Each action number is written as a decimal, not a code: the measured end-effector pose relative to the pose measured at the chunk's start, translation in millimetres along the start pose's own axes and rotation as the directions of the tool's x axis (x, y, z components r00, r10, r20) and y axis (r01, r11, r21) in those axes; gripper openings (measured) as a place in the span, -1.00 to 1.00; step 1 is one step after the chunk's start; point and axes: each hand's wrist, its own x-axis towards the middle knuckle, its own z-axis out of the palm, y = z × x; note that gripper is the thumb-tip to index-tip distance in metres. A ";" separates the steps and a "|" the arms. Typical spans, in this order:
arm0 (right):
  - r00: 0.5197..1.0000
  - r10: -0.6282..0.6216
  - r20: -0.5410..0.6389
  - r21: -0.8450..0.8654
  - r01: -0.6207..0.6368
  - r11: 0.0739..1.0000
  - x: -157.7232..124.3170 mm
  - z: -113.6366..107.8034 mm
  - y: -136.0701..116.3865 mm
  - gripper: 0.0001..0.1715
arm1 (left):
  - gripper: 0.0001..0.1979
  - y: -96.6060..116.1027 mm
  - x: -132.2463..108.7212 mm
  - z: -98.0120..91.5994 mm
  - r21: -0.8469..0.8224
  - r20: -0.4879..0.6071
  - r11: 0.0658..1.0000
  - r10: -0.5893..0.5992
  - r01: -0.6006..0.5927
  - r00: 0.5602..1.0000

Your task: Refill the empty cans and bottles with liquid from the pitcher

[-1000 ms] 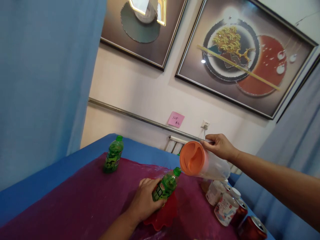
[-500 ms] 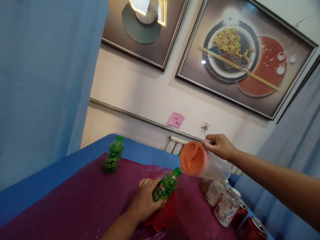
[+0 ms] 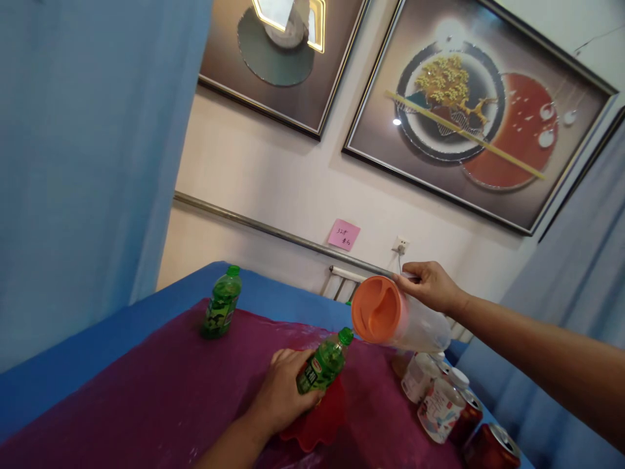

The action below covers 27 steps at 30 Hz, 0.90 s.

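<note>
My left hand [image 3: 283, 394] is wrapped round a green bottle [image 3: 322, 365], which leans to the right above a red scalloped dish [image 3: 317, 426]. My right hand [image 3: 430, 286] grips the handle of a clear pitcher [image 3: 422, 329]. That pitcher is tipped on its side, its orange lid [image 3: 377, 309] facing left, close to the green cap of the held bottle. What the pitcher holds is hard to make out. A second green bottle [image 3: 222, 303] stands upright at the back left of the purple cloth [image 3: 161, 384].
Along the table's right side stand white-labelled bottles [image 3: 441, 410] and dark red cans [image 3: 492, 448]. Blue cloth [image 3: 263, 286] shows round the purple one. Behind are a metal rail [image 3: 273, 231], a radiator and a wall socket [image 3: 401, 245]. Blue curtains [image 3: 92, 163] hang at both sides.
</note>
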 end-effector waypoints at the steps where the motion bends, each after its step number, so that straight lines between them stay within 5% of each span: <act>1: 1.000 0.001 0.002 -0.002 -0.001 1.000 0.0 -0.2 -0.5 -0.46 | -0.41 0.1 -0.1 -0.1 0.000 0.000 1.000 -0.001 0.001 1.000; 27: 1.000 -0.003 0.000 0.017 0.003 1.000 -0.8 0.3 -1.0 -0.46 | -0.41 5.0 -0.6 -4.1 -0.015 0.014 1.000 -0.005 0.005 1.000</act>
